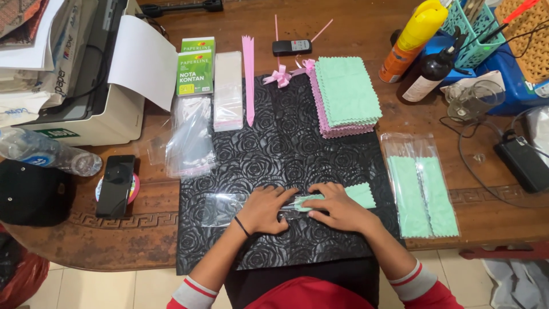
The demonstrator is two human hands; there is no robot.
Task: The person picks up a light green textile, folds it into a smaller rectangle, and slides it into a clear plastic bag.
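1. A green cloth [354, 196] lies on the black mat [286, 154] near its front edge, one end at the mouth of a clear sleeve [229, 206] that stretches off to the left.
2. The left hand [264, 209] lies flat on the sleeve, fingers stretched toward its opening, pressing it down.
3. The right hand [338, 207] rests on the cloth, fingertips pinching its near end at the sleeve mouth; most of the cloth looks to be outside the sleeve.
4. Done, as far as it shows: two bagged green cloths [422, 191] lie side by side on the table [492, 214] just right of the mat.
5. Left: a tall cloth stack [346, 94], green over pink, at the mat's far right, and loose empty sleeves [191, 137] at its left edge.
6. Farther out: pink ribbons [249, 74], two green notepads [195, 67], a phone [116, 184] and a printer [97, 74].
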